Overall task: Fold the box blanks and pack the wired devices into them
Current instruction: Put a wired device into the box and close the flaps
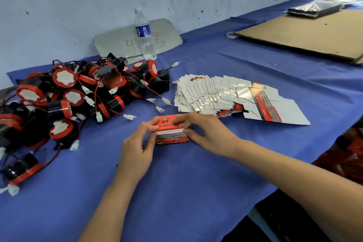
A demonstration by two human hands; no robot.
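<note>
Both hands on a red box (pixel 170 130) at mid counter (pixel 176 192). Left hand (pixel 137 149) pinches its left end w/ thumb & fingers; right hand (pixel 204 133) grips top & right end. Pile of wired devices (pixel 78 92) to the left, fanned box blanks (pixel 225 94) just behind. Water bottle (pixel 144 33) by the wall.

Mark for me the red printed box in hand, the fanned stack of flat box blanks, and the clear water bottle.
red printed box (pixel 170 138): head view, front face.
fanned stack of flat box blanks (pixel 212 94): head view, middle.
clear water bottle (pixel 145 35): head view, body.
</note>
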